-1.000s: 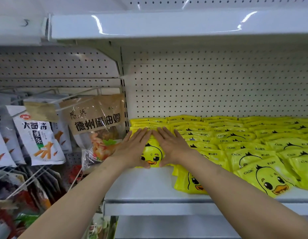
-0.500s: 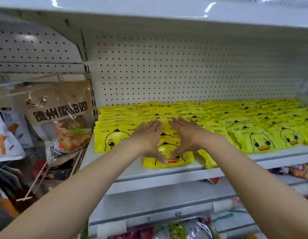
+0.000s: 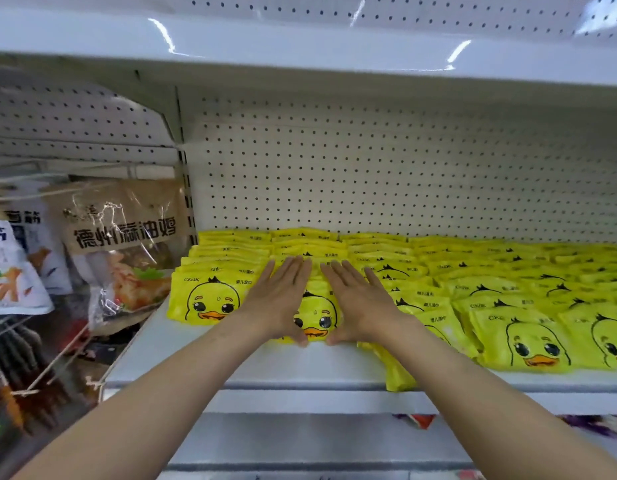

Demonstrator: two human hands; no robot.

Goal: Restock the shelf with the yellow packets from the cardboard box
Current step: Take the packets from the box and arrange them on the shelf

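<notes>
Hands lie flat, side by side, on one yellow duck-print packet at the front of the white shelf: the left hand and right hand both have straight fingers, spread apart, pressing the packet's top, with thumbs at its near edge. Rows of the same yellow packets fill the shelf back to the pegboard. One packet overhangs the shelf's front edge beneath the right forearm. Brown snack bags hang at left.
</notes>
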